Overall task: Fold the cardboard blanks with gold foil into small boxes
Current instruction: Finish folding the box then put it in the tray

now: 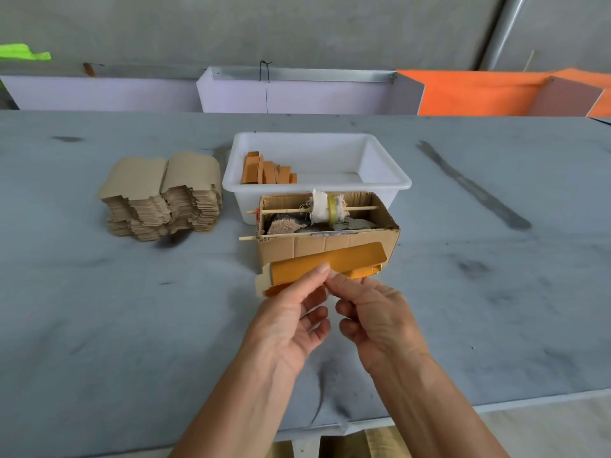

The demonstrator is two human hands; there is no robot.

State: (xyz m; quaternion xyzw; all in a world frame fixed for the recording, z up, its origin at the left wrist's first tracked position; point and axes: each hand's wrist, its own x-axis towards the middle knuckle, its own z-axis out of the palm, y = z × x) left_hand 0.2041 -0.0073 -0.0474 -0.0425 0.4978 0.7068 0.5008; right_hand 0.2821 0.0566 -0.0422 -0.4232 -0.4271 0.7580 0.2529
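A gold-foil cardboard blank [330, 264] is held above the grey table, partly folded, foil side towards me. My left hand [291, 322] pinches its lower edge with thumb on top. My right hand [377, 319] pinches the same edge just to the right, its fingers curled under the card. A tall stack of flat brown blanks [162, 196] lies on the table at the left. Several folded gold boxes [267, 171] lean together in the left end of a white plastic tub [393, 186].
An open corrugated box [330, 242] stands right behind the held blank, with a tape and cloth roll [327, 206] on a wooden stick across its top. Lilac and orange boards line the far side. The table's near edge runs below my forearms.
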